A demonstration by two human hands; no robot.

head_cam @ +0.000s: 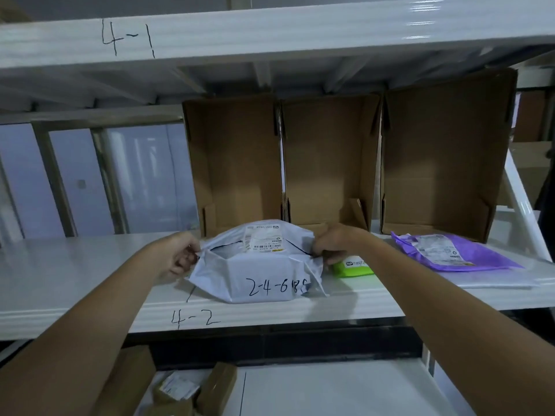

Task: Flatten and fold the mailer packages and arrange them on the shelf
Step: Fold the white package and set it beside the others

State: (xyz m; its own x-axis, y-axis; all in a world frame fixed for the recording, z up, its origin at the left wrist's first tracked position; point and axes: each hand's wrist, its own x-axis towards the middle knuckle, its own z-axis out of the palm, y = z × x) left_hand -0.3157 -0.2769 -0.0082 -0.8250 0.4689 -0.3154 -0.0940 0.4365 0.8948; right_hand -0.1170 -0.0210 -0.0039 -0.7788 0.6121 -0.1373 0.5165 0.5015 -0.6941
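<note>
Shelf (90,265), tier marked 4-2, as I see it. White mailer (264,265) at centre front, hand-marked 2-4-6185. My left hand (177,256) pinches its 9 o'clock edge; my right hand (333,243) pinches its 3 o'clock edge. Green packet (354,267) touching at 3 o'clock; purple mailer (450,252) further that way. Three open boxes (327,163) at 12 o'clock.
</note>
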